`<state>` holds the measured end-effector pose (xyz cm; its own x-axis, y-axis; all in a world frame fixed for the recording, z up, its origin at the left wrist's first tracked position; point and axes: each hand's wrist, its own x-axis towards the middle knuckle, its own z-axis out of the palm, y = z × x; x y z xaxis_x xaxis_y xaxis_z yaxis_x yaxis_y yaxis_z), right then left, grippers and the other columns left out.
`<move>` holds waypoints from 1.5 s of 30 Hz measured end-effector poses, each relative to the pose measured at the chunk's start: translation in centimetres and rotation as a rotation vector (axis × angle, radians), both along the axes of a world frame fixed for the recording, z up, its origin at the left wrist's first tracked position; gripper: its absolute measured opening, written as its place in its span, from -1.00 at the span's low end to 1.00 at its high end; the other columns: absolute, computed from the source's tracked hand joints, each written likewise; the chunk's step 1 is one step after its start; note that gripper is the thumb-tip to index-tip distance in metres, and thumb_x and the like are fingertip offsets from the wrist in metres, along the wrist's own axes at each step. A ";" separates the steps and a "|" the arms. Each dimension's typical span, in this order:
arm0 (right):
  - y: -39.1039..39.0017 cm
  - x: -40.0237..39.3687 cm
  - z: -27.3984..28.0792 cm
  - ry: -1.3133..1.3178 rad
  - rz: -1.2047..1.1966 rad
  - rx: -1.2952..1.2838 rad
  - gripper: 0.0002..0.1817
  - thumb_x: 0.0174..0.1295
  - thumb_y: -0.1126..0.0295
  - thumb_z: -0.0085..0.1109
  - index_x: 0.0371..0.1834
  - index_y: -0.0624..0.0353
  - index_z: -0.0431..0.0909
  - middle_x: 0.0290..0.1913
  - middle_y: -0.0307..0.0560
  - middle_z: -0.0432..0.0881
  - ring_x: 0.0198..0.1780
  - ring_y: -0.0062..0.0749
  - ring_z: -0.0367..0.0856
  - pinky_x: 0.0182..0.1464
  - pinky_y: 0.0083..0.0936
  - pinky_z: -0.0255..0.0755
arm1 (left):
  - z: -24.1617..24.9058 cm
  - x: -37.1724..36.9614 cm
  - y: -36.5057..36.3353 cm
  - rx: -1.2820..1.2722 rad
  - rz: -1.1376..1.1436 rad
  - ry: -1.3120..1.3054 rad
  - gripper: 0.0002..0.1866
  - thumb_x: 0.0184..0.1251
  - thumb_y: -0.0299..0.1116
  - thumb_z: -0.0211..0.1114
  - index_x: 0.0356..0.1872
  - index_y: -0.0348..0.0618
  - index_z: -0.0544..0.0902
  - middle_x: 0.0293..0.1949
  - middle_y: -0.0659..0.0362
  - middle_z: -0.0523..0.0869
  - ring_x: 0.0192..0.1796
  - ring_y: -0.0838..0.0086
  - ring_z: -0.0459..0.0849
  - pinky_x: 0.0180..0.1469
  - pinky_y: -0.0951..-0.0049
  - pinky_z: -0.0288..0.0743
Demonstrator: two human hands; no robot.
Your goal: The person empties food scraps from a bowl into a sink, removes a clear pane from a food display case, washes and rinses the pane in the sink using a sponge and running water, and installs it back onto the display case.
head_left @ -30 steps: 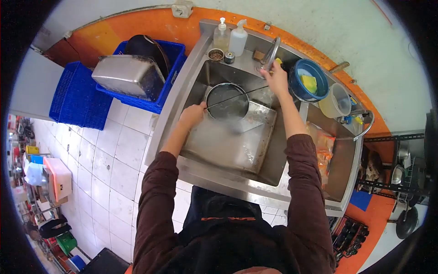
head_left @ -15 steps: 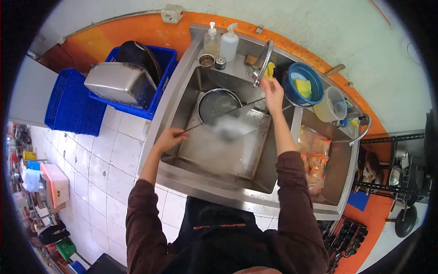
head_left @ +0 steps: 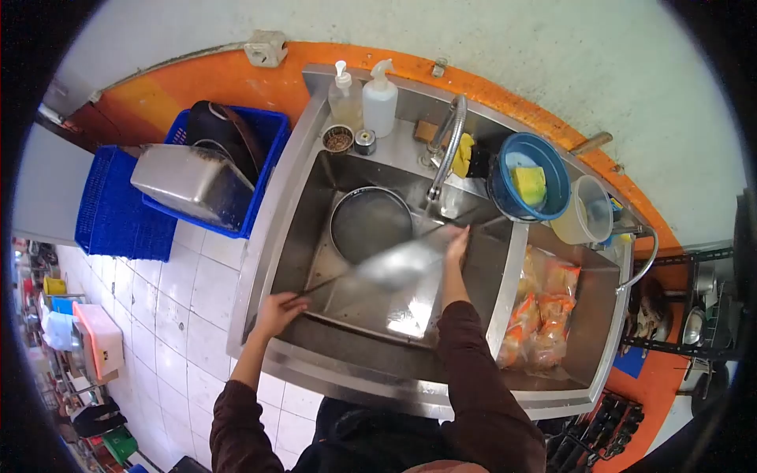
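Observation:
A long, thin-edged metal item [head_left: 398, 266], smeared by motion, spans the large sink [head_left: 296, 268] at a slant. My left hand [head_left: 277, 314] is closed on its dark lower-left end, near the sink's left front. At the other end, close below the faucet [head_left: 456, 146], my right hand [head_left: 457, 243] has its fingers round the upper-right part. Its exact shape cannot be made out. Behind it, a round dark pan [head_left: 371, 223] lies in the sink.
Packaged food [head_left: 540, 311] fills part of the right basin. Behind are a blue bucket [head_left: 530, 175] with a sponge, a clear container [head_left: 583, 211] and soap bottles [head_left: 379, 102]. Blue crates [head_left: 264, 185] stand left; a metal pan [head_left: 189, 181] rests in one.
Both hands and the metal item are lower in view, and my right hand has come nearer, away from the faucet. The whole view has shifted slightly.

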<state>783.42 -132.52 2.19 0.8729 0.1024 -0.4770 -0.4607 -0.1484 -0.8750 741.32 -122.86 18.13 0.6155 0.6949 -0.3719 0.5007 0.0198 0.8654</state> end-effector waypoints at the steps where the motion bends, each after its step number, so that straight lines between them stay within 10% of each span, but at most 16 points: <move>1: -0.4 -0.6 -0.1 0.001 -0.001 0.005 -0.39 0.23 -0.10 -0.21 -0.19 0.35 0.48 -0.23 -0.05 0.54 -0.17 -0.33 0.45 -0.03 -0.42 0.24 | 0.5 0.2 -0.2 0.010 -0.035 0.022 -0.84 0.07 -0.45 0.26 -0.38 -0.36 0.60 -0.36 0.08 0.68 -0.32 0.52 0.62 -0.29 0.54 0.46; 3: -1.1 -1.1 -1.4 -0.066 -0.022 0.040 -0.41 0.26 -0.11 -0.35 -0.55 0.18 0.45 -0.52 -0.21 0.44 -0.45 -0.49 0.33 -0.30 -0.56 0.25 | 0.3 0.2 -0.8 0.146 -0.132 0.105 -0.85 0.06 -0.44 0.27 -0.39 -0.33 0.61 -0.41 0.06 0.67 -0.37 0.44 0.63 -0.33 0.52 0.46; 11: -2.5 0.1 -9.9 -0.385 -0.162 -0.123 -0.53 0.25 0.04 -0.33 -0.31 0.23 0.46 -0.48 -0.24 0.48 -0.46 -0.48 0.40 -0.33 -0.57 0.30 | 3.0 0.4 -2.0 0.347 -0.297 0.155 -0.84 0.00 -0.47 0.27 -0.34 -0.22 0.63 -0.42 0.02 0.65 -0.39 0.23 0.64 -0.34 0.44 0.50; 14: -3.5 -0.8 -6.0 -0.107 -0.544 0.348 -0.65 0.20 0.07 -0.24 -0.60 0.02 0.35 -0.70 -0.36 0.31 -0.70 -0.59 0.24 -0.68 -0.71 0.11 | 6.9 0.5 -2.7 0.335 -0.232 0.076 -0.80 -0.06 -0.53 0.27 -0.31 -0.21 0.64 -0.35 0.06 0.66 -0.30 0.28 0.66 -0.25 0.47 0.52; 17: -8.5 -1.0 -4.0 -0.112 -0.074 0.713 -0.59 0.18 0.11 -0.26 -0.74 0.11 0.25 -0.78 -0.25 0.21 -0.70 -0.51 0.23 -0.59 -0.65 0.15 | 10.4 -0.3 -2.3 0.442 -0.288 -0.037 -0.75 -0.13 -0.58 0.27 -0.31 -0.21 0.64 -0.30 0.09 0.67 -0.24 0.30 0.65 -0.18 0.48 0.52; 21: -8.0 -3.9 9.4 -0.408 -0.145 0.623 -0.49 0.25 -0.01 -0.33 -0.80 0.01 0.14 -0.84 -0.27 0.03 -0.79 -0.56 0.03 -0.73 -0.63 -0.10 | 16.1 -0.3 -2.3 0.283 -0.104 -0.213 -0.81 -0.09 -0.55 0.24 -0.37 -0.31 0.64 -0.30 0.04 0.67 -0.21 0.35 0.65 -0.15 0.46 0.50; 26: -9.1 -2.8 13.6 -0.417 -0.399 0.374 -0.50 0.30 -0.01 -0.35 -0.38 0.21 0.42 -0.41 -0.16 0.40 -0.35 -0.48 0.35 -0.23 -0.60 0.26 | 17.8 -0.9 -3.6 0.584 0.321 -0.460 -0.80 0.01 -0.37 0.29 -0.64 -0.29 0.55 -0.61 0.16 0.56 -0.51 0.49 0.49 -0.42 0.55 0.32; 28: -8.1 -5.2 22.4 -0.395 -0.323 0.302 -0.38 0.30 -0.02 -0.39 0.08 0.39 0.24 0.06 -0.02 0.31 0.02 -0.35 0.29 0.12 -0.53 0.11 | 20.1 0.3 -3.9 0.642 0.420 -0.569 -0.74 0.02 -0.31 0.31 -0.68 -0.27 0.53 -0.64 0.20 0.51 -0.54 0.53 0.43 -0.46 0.56 0.27; 38: -6.5 -12.6 33.1 -0.361 -0.185 0.506 -0.36 0.32 0.01 -0.48 0.16 0.43 0.13 0.16 0.04 0.25 0.16 -0.24 0.23 0.22 -0.40 0.06 | 26.8 -9.0 -6.5 0.811 0.551 -0.868 -0.69 0.03 -0.22 0.34 -0.56 -0.30 0.53 -0.58 0.18 0.55 -0.54 0.57 0.44 -0.48 0.60 0.28; 45: -1.4 -30.5 39.7 -0.482 -0.078 0.587 -0.44 0.27 -0.15 -0.49 -0.66 0.06 0.18 -0.59 -0.28 0.17 -0.53 -0.55 0.11 -0.44 -0.58 0.10 | 32.1 -28.3 -12.9 0.937 0.652 -0.938 -0.76 0.12 -0.31 0.26 -0.51 -0.30 0.49 -0.57 0.10 0.58 -0.54 0.43 0.60 -0.50 0.57 0.44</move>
